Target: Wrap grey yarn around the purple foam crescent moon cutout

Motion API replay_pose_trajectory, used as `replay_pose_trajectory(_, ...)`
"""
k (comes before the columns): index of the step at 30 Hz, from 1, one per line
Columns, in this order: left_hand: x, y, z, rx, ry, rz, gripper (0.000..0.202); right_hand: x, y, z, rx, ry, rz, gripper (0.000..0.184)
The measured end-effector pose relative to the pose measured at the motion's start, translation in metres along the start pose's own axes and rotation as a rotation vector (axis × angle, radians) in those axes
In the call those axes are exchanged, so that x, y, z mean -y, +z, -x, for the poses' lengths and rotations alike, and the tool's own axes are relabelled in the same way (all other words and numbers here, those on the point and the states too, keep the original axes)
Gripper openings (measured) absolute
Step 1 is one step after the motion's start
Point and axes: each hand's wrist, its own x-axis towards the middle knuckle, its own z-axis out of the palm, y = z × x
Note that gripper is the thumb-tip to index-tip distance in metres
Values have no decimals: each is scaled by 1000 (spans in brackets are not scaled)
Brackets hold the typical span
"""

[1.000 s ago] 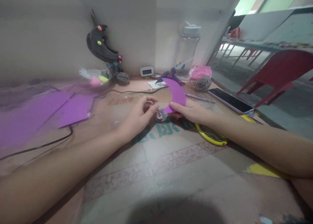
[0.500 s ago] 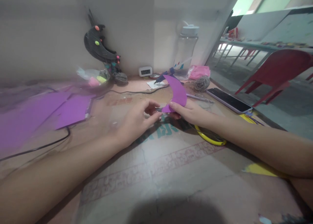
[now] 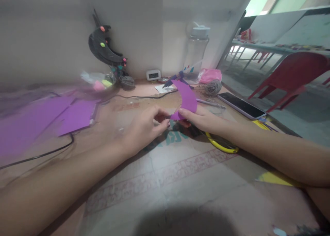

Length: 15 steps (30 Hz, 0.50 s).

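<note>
My right hand [image 3: 202, 119] pinches the lower tip of a purple crescent-shaped foam piece [image 3: 187, 98], which stands upright above the table. Just left of it, my left hand [image 3: 145, 126] is closed in a pinch at the same lower tip, its fingertips nearly meeting the right thumb. What the left fingers grip is too small to name. Both forearms rest on the cardboard sheet [image 3: 180, 181] that covers the table.
Purple foam sheets [image 3: 51, 117] lie at the left over a black cable [image 3: 46, 153]. A glue gun [image 3: 177, 79], water bottle [image 3: 197, 52], twine ball [image 3: 212, 87], phone [image 3: 241, 105], yellow ring [image 3: 221, 145] and black crescent ornament [image 3: 104, 47] are around. A red chair [image 3: 294, 74] stands right.
My left hand has closed in on the crescent's lower tip, its fingers pinching tighter. The right hand and the crescent stay almost still.
</note>
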Motion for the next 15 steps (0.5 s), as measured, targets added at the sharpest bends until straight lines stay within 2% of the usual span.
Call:
replay_pose_trajectory(4, 2, 0, -1, 25, 20, 61, 19, 1, 0, -1, -32, 33, -4, 53)
replay_pose_trajectory(7, 1, 0, -2, 42, -78, 214, 30, 1, 0, -1, -73, 47, 12, 54)
replay_pose_trajectory(12, 1, 0, -6, 87, -243, 394, 21, 0, -2, -1, -67, 28, 39, 55)
replay_pose_trajectory(15, 5, 0, -9, 45, -289, 527, 20, 3, 0, -1, -46, 27, 4, 40)
